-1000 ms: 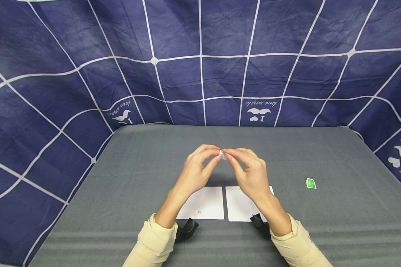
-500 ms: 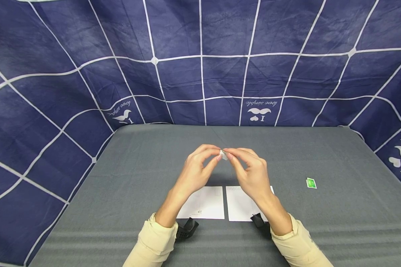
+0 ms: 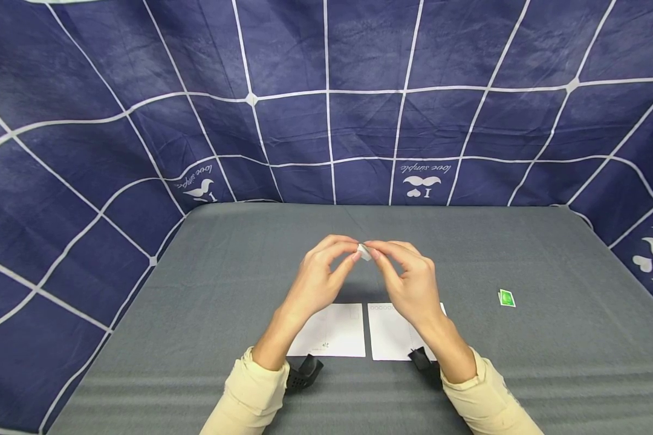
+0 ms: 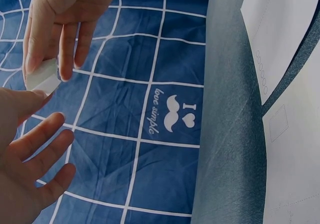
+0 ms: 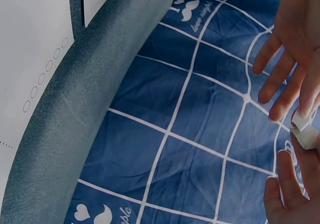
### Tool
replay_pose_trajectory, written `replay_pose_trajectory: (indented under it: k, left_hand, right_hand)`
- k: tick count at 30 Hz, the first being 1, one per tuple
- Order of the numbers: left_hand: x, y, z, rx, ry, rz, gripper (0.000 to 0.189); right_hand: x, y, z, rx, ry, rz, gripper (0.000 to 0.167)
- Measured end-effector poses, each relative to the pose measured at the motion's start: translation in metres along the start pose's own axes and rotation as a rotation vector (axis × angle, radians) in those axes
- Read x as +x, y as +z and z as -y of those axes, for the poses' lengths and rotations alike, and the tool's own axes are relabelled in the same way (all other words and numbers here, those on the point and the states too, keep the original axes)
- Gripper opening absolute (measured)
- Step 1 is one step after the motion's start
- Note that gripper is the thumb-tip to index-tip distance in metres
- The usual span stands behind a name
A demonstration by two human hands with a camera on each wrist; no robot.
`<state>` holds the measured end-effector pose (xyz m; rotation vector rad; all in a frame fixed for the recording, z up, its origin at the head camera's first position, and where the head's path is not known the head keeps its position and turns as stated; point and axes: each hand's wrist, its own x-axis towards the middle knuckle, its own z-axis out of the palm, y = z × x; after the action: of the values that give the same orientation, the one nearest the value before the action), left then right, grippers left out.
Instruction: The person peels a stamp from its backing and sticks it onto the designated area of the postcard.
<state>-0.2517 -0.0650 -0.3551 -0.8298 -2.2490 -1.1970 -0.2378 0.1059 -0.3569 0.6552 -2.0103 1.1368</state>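
Note:
Above the table, both hands meet at a small stamp (image 3: 364,252), pale side showing. Thumb and forefinger of my left hand (image 3: 318,278) pinch one side. My right hand (image 3: 413,281) pinches the other side the same way. In the right wrist view the stamp (image 5: 306,137) has a toothed edge, and a white flap (image 5: 302,120) stands apart from it at the fingertips. The left wrist view shows the pale stamp (image 4: 44,78) between the two hands, their other fingers loosely spread. Fingertips hide part of the stamp; its printed face is out of sight.
Two white postcards, the left one (image 3: 337,329) and the right one (image 3: 389,332), lie side by side under the hands on the grey cloth-covered table (image 3: 223,290). Green stamps (image 3: 506,298) lie farther right. A blue curtain (image 3: 294,127) with white lines hangs behind.
Slightly more of the stamp's pale side shows between the fingertips than a second ago. Both hands keep almost the same place, and the postcards and green stamps lie as before.

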Motion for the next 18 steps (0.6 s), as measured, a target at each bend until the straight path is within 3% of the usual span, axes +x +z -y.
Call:
replay_pose_trajectory:
  k: [18]
  left_hand:
    - [0.0001, -0.0013, 0.0002, 0.016, -0.011, 0.007, 0.014]
  right_hand:
    - [0.0004, -0.0002, -0.0016, -0.005, -0.002, -0.007, 0.014]
